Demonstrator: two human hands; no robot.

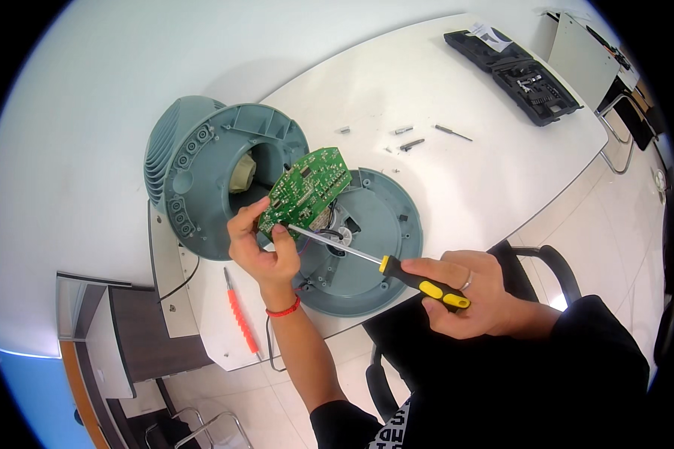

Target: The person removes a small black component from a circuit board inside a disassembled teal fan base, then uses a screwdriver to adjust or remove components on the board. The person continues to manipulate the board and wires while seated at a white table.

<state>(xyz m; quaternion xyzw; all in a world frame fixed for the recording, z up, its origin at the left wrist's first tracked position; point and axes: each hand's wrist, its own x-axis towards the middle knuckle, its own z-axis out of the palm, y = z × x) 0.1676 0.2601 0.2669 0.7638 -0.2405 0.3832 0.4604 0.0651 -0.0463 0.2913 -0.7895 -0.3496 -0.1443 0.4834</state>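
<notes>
A green circuit board [312, 179] is pinched at its lower left corner by my left hand [266, 243], which holds it tilted above the table. My right hand [472, 295] is wrapped round the black and yellow handle of a screwdriver [352, 251]. Its shaft points left, and the tip meets the board's lower edge close to my left thumb. Beneath the board lies a round grey-green housing part [382, 224] with wires and a small white part at its middle. Left of the board stands a larger grey-green ribbed housing [195, 168] with a round opening.
An orange-handled screwdriver [241, 314] lies near the table's left front edge. Several small bits [412, 144] and a thin dark driver [453, 132] are spread behind the round part. An open black tool case [528, 82] sits at the far right of the white table [494, 179].
</notes>
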